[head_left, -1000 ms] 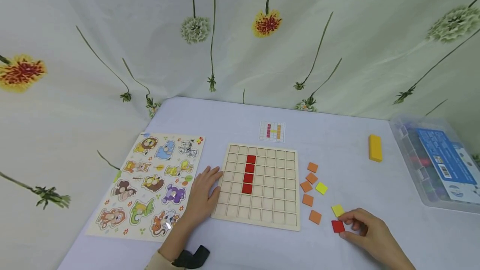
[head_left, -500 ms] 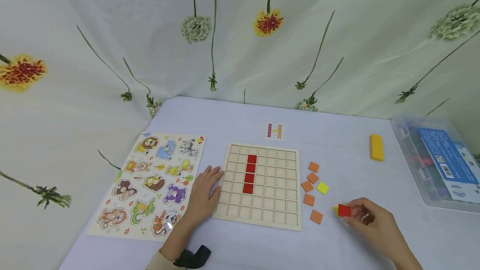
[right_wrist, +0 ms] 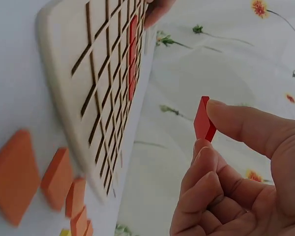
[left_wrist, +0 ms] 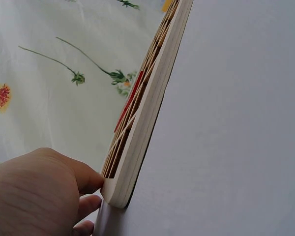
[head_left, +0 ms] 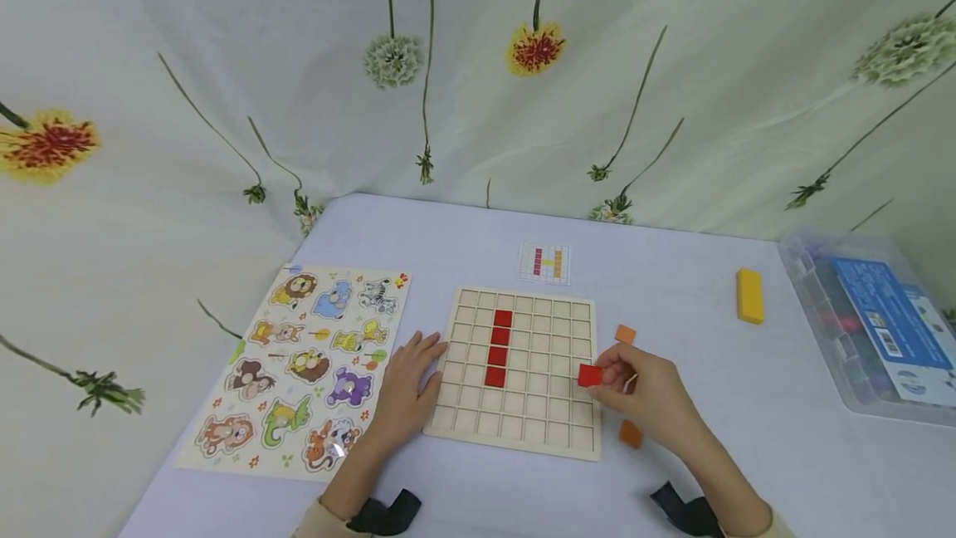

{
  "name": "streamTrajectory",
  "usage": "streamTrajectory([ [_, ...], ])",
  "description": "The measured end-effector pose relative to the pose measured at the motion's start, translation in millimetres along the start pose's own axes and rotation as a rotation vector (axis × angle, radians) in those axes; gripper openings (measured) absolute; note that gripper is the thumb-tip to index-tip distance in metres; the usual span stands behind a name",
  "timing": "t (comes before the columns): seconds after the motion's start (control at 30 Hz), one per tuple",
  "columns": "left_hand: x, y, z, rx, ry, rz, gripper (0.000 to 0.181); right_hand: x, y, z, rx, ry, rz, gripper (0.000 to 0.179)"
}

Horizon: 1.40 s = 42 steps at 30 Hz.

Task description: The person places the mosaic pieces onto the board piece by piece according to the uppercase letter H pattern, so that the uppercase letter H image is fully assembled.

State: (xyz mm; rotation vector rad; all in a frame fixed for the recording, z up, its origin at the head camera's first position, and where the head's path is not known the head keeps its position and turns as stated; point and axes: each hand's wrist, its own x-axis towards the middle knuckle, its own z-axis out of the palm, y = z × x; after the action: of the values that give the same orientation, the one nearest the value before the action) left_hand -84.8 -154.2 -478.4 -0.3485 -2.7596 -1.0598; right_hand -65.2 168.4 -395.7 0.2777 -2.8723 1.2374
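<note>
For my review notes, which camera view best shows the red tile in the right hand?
The right wrist view: the red tile, pinched by the right hand, appears close, with face and edge visible. The head view shows it smaller, by the right edge of the grid board; the left wrist view doesn't show it.

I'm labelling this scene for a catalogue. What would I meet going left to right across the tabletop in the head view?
Animal picture board → left hand → wooden grid board → right hand → yellow block → clear plastic case with a blue label.
</note>
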Motion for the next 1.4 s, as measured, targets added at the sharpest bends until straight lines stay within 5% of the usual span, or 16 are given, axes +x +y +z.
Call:
streamTrajectory([
  [0.2,-0.7,1.7,-0.3,0.004,0.001,-0.001,0.043,17.3,-21.2,34.9,0.096,-0.081,-0.066,0.022],
  [0.67,1.8,2.2,-0.3,0.009,0.002,0.002,0.043,32.6,-38.5,88.3,0.121,-0.192,-0.049,0.023],
  [1.4,0.6,-1.6,0.9,0.011,0.010,0.014,0.043,34.7,-39.5,104.0,0.061,-0.253,-0.053,0.024],
])
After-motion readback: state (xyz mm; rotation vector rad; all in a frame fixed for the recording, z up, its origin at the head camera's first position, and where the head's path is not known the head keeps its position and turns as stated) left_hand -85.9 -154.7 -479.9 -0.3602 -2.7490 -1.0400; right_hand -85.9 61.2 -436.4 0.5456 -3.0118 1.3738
